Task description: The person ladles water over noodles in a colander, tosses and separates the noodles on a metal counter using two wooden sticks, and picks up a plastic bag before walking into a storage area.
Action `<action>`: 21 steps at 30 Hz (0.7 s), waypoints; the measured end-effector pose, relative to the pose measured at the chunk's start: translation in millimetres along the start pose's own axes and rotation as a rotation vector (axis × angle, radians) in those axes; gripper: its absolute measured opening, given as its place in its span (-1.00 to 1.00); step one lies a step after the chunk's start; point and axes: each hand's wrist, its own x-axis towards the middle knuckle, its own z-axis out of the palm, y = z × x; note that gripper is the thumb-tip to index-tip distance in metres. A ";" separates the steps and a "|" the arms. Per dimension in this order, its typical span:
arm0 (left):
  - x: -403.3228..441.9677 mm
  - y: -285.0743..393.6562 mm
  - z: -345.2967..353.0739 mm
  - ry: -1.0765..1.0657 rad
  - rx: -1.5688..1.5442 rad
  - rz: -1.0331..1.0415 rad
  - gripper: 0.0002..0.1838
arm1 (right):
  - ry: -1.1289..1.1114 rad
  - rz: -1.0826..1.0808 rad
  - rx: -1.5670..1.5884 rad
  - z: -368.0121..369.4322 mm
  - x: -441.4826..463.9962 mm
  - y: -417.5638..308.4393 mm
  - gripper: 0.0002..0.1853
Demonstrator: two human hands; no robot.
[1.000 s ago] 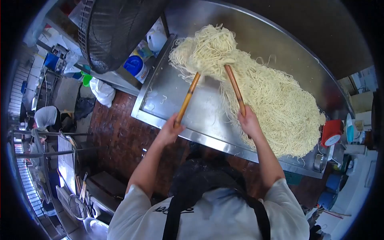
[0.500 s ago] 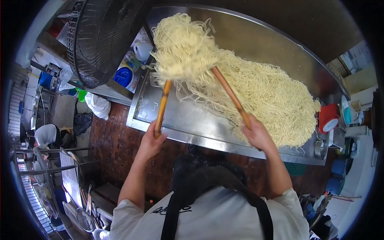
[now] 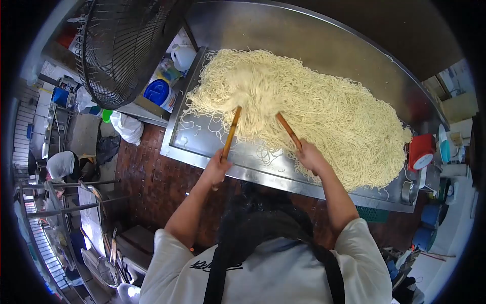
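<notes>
A blue-lidded tub point(image 3: 158, 93) sits just left of the steel desk point(image 3: 200, 146). The left hand point(image 3: 217, 168) grips a wooden stick point(image 3: 232, 134) reaching into noodles point(image 3: 329, 119) spread across the desk; the right hand point(image 3: 311, 158) grips a second stick point(image 3: 289, 130) likewise, with a red scale point(image 3: 421, 149) farther right.

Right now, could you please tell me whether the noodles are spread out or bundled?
Spread out: the noodles form a broad, loose layer across much of the metal table.

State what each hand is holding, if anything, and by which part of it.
The left hand holds one wooden stick, and the right hand a second wooden stick, each gripped towards the end nearest the person.
</notes>
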 end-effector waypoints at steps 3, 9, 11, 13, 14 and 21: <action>-28.8 17.3 -10.1 0.067 -0.120 0.152 -0.36 | -0.011 0.030 0.077 -24.8 -18.4 -14.8 -0.72; -37.5 -85.1 9.8 0.121 -0.190 0.044 -0.37 | -0.034 -0.145 0.125 70.8 -56.1 32.8 -0.73; -10.2 -42.9 8.7 0.082 -0.211 0.080 -0.37 | -0.106 -0.072 0.109 82.9 -29.8 -5.8 -0.69; -24.7 6.8 -5.2 0.065 -0.275 0.167 -0.36 | -0.115 -0.107 0.212 43.1 -34.3 -52.2 -0.73; -48.1 45.2 -15.9 0.066 -0.326 0.266 -0.35 | -0.102 -0.126 0.272 18.5 -41.6 -67.7 -0.76; -122.2 8.1 -79.8 0.134 -0.099 0.156 -0.32 | -0.124 0.000 -0.145 -92.9 -118.3 9.7 -0.75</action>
